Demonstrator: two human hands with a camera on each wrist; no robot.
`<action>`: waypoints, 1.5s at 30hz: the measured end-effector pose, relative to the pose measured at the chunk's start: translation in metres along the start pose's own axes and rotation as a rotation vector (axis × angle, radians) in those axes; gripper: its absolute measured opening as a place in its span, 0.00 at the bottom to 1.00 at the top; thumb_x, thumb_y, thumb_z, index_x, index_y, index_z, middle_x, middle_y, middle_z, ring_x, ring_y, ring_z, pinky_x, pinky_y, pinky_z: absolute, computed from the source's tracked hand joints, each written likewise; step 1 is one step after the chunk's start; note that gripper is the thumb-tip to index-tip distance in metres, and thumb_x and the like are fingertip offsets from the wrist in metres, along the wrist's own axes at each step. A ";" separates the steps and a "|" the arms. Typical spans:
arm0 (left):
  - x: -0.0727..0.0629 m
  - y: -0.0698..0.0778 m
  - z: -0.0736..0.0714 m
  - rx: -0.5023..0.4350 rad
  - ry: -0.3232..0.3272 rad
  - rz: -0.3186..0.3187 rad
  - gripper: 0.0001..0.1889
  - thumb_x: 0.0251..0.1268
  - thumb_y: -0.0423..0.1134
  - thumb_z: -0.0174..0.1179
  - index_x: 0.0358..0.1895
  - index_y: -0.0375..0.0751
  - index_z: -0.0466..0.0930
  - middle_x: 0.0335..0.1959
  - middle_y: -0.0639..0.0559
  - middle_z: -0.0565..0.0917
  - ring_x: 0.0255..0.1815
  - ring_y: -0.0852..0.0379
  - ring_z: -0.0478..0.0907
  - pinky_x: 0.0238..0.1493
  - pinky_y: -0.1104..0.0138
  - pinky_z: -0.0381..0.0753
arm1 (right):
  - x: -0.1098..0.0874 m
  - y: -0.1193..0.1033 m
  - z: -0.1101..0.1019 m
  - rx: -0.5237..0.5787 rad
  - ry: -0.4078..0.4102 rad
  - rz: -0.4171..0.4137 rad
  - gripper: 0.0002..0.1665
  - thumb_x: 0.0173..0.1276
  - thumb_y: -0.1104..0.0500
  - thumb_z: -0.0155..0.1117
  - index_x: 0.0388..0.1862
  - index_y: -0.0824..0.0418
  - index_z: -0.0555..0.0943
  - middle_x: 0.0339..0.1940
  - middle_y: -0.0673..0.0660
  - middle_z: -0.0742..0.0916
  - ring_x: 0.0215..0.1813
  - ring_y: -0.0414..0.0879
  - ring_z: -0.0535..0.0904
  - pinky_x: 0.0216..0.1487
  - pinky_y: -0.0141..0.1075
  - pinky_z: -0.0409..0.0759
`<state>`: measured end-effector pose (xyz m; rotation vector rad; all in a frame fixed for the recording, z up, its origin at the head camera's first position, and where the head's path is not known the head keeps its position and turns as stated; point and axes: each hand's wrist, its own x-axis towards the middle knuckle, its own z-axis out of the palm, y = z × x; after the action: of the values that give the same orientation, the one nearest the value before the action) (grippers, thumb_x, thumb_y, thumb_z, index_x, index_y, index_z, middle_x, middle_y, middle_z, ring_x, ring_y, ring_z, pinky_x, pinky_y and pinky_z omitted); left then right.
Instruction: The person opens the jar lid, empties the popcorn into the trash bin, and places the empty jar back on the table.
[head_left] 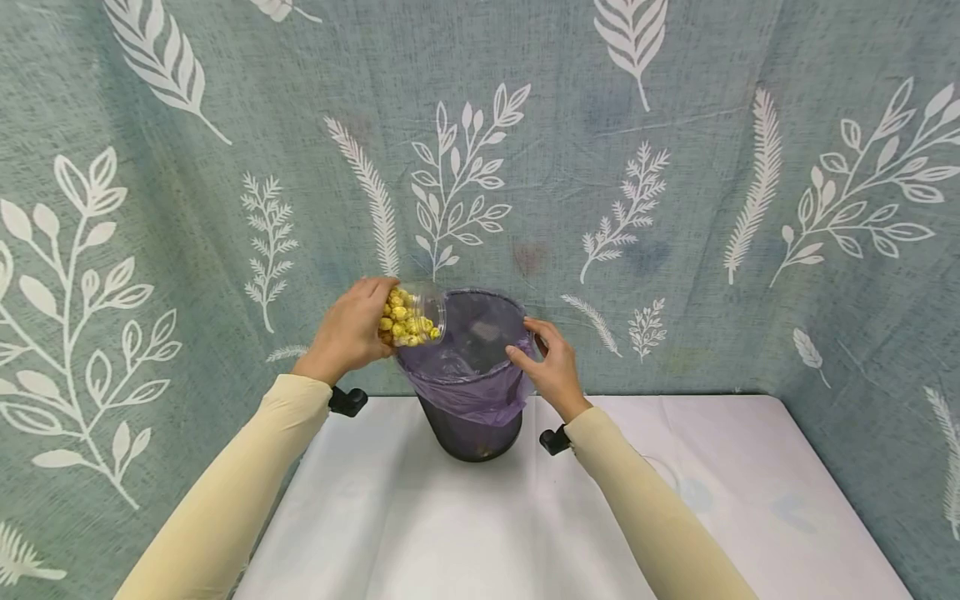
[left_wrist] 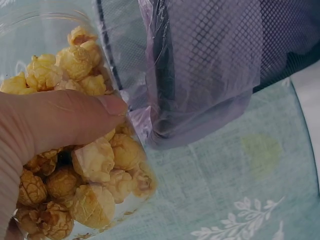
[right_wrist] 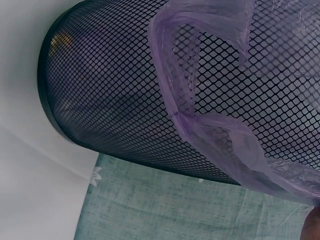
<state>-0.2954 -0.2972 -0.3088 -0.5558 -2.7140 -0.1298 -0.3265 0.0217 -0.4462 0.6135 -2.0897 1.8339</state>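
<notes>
My left hand (head_left: 351,325) grips a clear plastic jar (head_left: 431,312) of yellow popcorn (head_left: 401,317). The jar is tipped on its side, its mouth pointing right over the bin's left rim. In the left wrist view, the thumb (left_wrist: 70,120) lies across the jar, with popcorn (left_wrist: 92,155) behind it. A black mesh trash bin (head_left: 468,446) with a purple plastic liner (head_left: 472,396) folded over its rim leans slightly. My right hand (head_left: 553,367) holds the bin's right rim with curved fingers. Only a fingertip (right_wrist: 311,227) shows in the right wrist view, beside the liner's edge.
The bin stands on a white-covered table (head_left: 465,533). Green-grey cloth (head_left: 525,208) with white leaf prints hangs behind and at both sides. Through the mesh, a small yellow patch (right_wrist: 61,42) shows near the bin's bottom.
</notes>
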 end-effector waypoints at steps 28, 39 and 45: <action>0.004 0.010 0.004 0.257 0.038 0.148 0.52 0.40 0.35 0.86 0.74 0.32 0.69 0.71 0.34 0.75 0.73 0.35 0.69 0.79 0.45 0.60 | -0.002 -0.005 0.003 -0.001 -0.002 -0.013 0.33 0.73 0.62 0.72 0.71 0.74 0.73 0.74 0.70 0.74 0.78 0.61 0.67 0.79 0.54 0.64; 0.006 0.015 0.006 0.284 0.057 0.201 0.45 0.46 0.27 0.79 0.74 0.33 0.71 0.71 0.38 0.77 0.75 0.38 0.68 0.81 0.49 0.57 | -0.011 -0.044 -0.003 -0.029 -0.012 -0.013 0.29 0.73 0.67 0.70 0.68 0.78 0.74 0.72 0.71 0.76 0.77 0.66 0.68 0.77 0.59 0.65; 0.010 0.019 0.004 0.295 0.069 0.232 0.45 0.46 0.27 0.80 0.73 0.34 0.72 0.69 0.40 0.78 0.73 0.40 0.70 0.80 0.50 0.59 | -0.012 -0.043 -0.003 0.002 0.003 -0.021 0.29 0.72 0.67 0.70 0.68 0.78 0.74 0.72 0.71 0.76 0.77 0.65 0.68 0.78 0.58 0.64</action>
<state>-0.2975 -0.2754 -0.3080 -0.7521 -2.5152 0.3011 -0.2952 0.0218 -0.4140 0.6305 -2.0719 1.8251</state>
